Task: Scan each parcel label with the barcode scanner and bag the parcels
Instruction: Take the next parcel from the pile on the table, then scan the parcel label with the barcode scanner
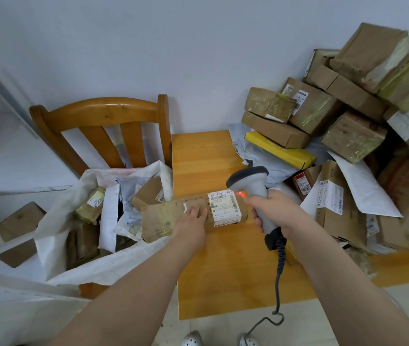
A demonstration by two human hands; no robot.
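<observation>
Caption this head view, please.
Right hand aims the barcode scanner at the label on a cardboard parcel steadied by the left hand beside the white sack.

Right hand [272, 211] aims scanner [255, 188] at parcel [173, 218].

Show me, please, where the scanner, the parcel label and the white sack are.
scanner [250, 182], head view, on its grey head.
parcel label [224, 208], head view, middle of the sticker.
white sack [108, 267], head view, on its front wall.
</observation>
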